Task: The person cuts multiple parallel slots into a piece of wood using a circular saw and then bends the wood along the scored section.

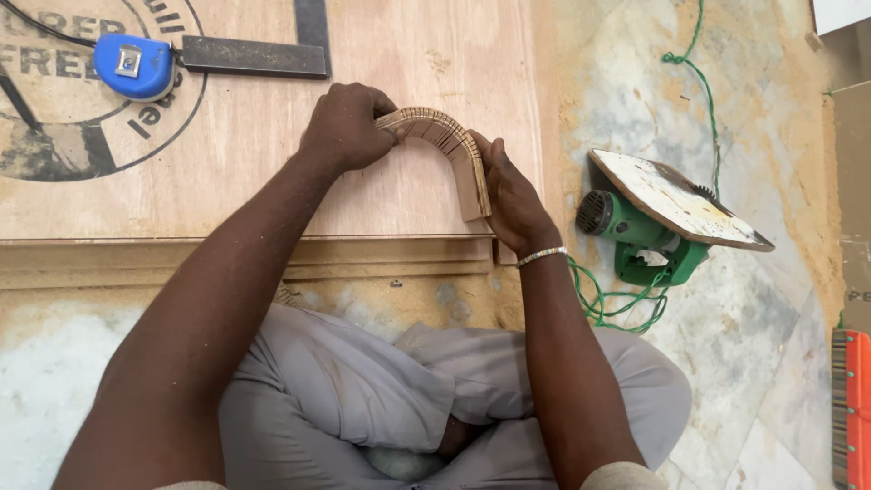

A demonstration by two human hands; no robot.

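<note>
Left hand [343, 127] closed around the upper left end of a bent wood strip [445, 145], fingers curled over it; right hand [510, 195] gripping the strip's lower right end, a beaded bracelet [542, 256] on that wrist. The strip, cut with many close slots along its outer face, arches between the two hands just above a plywood sheet [272, 172] that lies on the floor. Beyond the left hand, on the same sheet, a blue tape measure [134, 65] rests just beside a dark metal square [259, 54]; a black printed round mark covers the sheet's far left corner. A moulded wood strip [245, 259] runs along the sheet's near edge. To the right of the right hand, on the sawdust-strewn marble floor [771, 345], a green circular saw [653, 227] lies tilted with its flat base plate uppermost, its green cord [703, 82] trailing away. A red-edged tool [851, 408] shows at the right border. No containers in view. The person sits cross-legged in grey trousers [363, 390]
</note>
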